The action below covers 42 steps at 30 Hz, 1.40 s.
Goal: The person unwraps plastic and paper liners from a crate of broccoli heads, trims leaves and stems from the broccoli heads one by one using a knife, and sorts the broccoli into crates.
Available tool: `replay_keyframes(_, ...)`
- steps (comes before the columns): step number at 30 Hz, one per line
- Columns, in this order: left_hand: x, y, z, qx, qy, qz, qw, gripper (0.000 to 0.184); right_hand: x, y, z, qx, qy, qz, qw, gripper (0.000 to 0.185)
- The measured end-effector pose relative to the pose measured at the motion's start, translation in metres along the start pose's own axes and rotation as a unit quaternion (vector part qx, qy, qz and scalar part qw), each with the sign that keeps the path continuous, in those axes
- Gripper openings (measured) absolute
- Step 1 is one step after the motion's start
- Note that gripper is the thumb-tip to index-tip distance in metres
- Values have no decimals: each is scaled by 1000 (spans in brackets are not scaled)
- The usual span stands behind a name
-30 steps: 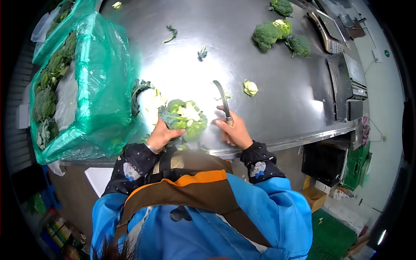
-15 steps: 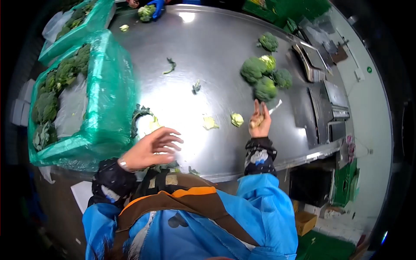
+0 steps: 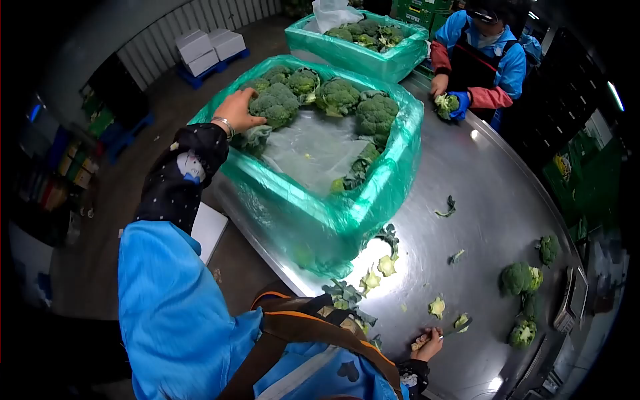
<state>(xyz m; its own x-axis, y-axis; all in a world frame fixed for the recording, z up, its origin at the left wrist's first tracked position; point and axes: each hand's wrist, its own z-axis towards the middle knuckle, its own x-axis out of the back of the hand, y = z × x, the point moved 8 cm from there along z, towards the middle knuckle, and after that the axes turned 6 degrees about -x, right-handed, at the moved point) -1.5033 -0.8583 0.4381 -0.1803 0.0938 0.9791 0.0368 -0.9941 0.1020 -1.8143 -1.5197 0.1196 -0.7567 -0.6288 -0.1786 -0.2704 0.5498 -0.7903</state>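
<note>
My left hand (image 3: 239, 112) reaches into the green-lined crate (image 3: 313, 230), its fingers and thumb curved around the near side of a broccoli head (image 3: 275, 105). Other broccoli heads (image 3: 338, 95) line the crate's inner edge around a clear plastic sheet (image 3: 310, 150). Low in the view, my right hand (image 3: 429, 345) is closed on the handle of a small knife (image 3: 460, 328), the blade pointing right over the metal table. A pale cut stem piece (image 3: 437, 307) lies just beyond that hand.
Several broccoli heads (image 3: 517, 278) sit on the table's right side, near scales (image 3: 572, 300). Leaf scraps (image 3: 343, 293) and stem pieces (image 3: 387, 265) lie by the crate. Across the table, a person (image 3: 483, 60) with a blue glove holds a broccoli head. A second lined crate (image 3: 360, 57) stands behind.
My view has swung left toward the crate. The left hand has moved from above the table to a broccoli head inside the crate. The right hand still holds the knife.
</note>
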Motion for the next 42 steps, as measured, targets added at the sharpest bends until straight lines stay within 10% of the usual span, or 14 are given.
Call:
replay_keyframes(9,-119,10,85,-46,-8,233,971,89,-6,-2,-9,32,84,-86,992,8)
replay_keyframes(17,-62,4,95,51,67,-102,991,73,8,9,9,87,112,-114,983,9)
replay_keyframes(19,-61,13,91,-33,144,-306,941,76,0,-2,4,67,86,-142,984,9)
replay_keyframes(21,-27,91,37,1,48,-567,823,73,20,-25,41,292,119,-218,924,20)
replay_keyframes(23,-26,147,-3,11,-107,-691,715,70,17,-45,55,182,151,-159,959,30)
replay_keyframes(26,-50,213,-53,21,-190,-772,606,64,-49,-54,70,335,95,-450,822,32)
replay_keyframes(29,-71,313,-124,42,-268,-766,583,52,-135,-13,-3,140,-189,-386,892,22)
replay_keyframes(32,-136,370,-173,72,-305,-752,580,63,-123,30,-34,-30,-180,-206,961,19)
replay_keyframes(35,-206,386,-208,93,-289,-712,633,68,-33,17,-18,94,-60,-188,976,18)
replay_keyframes(42,-249,390,-262,139,-369,-540,744,95,-38,-27,-103,323,-84,-464,821,18)
